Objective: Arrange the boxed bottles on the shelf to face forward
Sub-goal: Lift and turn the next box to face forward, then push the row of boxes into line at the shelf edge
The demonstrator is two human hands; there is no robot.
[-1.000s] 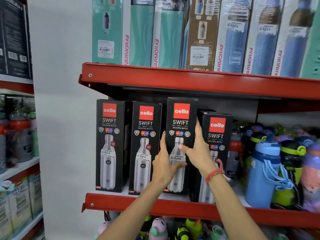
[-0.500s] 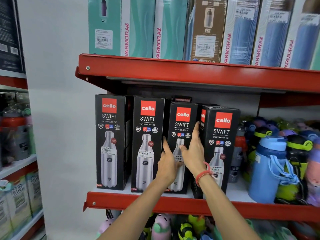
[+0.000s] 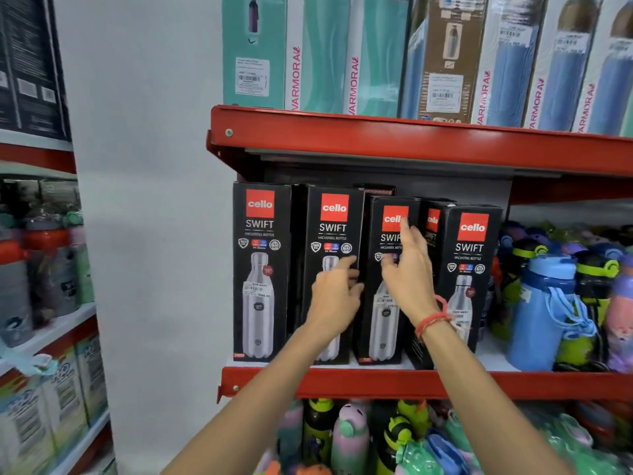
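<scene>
Four black boxed bottles stand in a row on the middle red shelf (image 3: 376, 383). The first box (image 3: 260, 269), the second box (image 3: 332, 231) and the fourth box (image 3: 471, 248) show their fronts. The third box (image 3: 390, 214) stands slightly further back, also front outward. My right hand (image 3: 407, 272) lies flat on the third box's front with its fingers spread and pointing up. My left hand (image 3: 337, 296) is at the gap between the second and third boxes, fingers curled at the edge; its grip is blurred.
Loose coloured bottles (image 3: 548, 303) crowd the shelf right of the boxes. Tall teal and blue boxes (image 3: 325, 56) fill the upper shelf (image 3: 411, 142). Children's bottles (image 3: 349, 437) sit on the shelf below. Another rack (image 3: 41, 303) stands at the left.
The third box, held in both hands a second ago, now stands on the shelf. My right hand has slid up its front and opened. My left hand has shifted towards the second box.
</scene>
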